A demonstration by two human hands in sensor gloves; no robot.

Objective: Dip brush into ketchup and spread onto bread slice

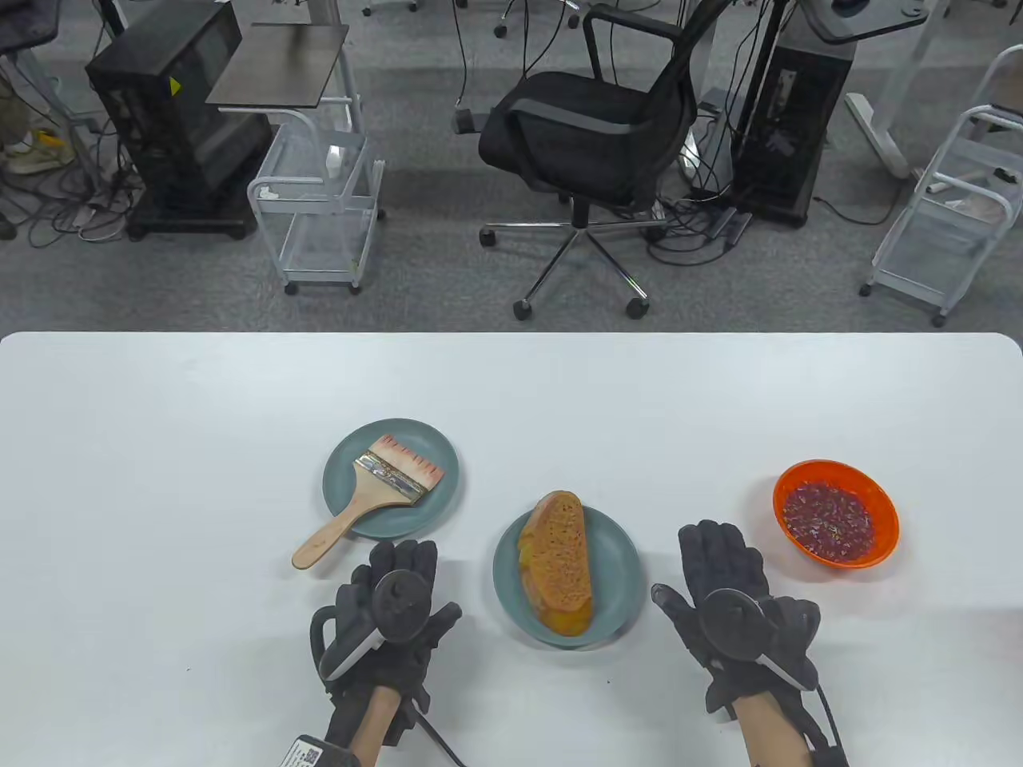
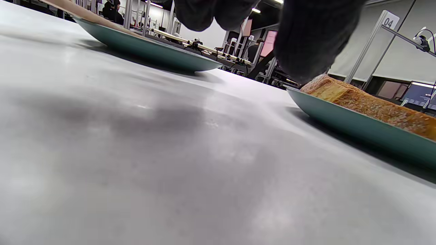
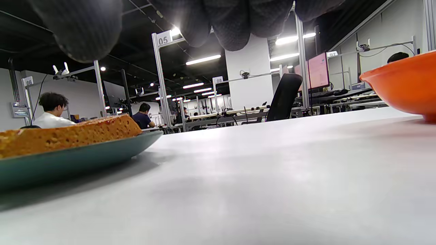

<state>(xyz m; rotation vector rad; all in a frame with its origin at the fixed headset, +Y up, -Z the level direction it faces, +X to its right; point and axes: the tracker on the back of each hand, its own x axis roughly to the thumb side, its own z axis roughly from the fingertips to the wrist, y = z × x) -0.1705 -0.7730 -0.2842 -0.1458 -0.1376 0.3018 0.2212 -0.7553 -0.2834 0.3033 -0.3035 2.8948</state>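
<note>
Both hands lie flat and empty: left hand (image 1: pixel 389 611) below the brush (image 1: pixel 369 496), right hand (image 1: pixel 739 607) beside the bread slice (image 1: pixel 559 562)

One camera looks steeply down on the white counter (image 1: pixel 160 447). Both wrist cameras skim its surface, facing outward, sharing the teal plate (image 2: pixel 357 124) of bread.

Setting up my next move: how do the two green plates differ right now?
The left plate carries the brush, whose wooden handle juts over its rim onto the table; the middle plate carries the bread slice, which lies within its rim. The left plate sits farther from the hands. Both are round, shallow, grey-green.
</note>
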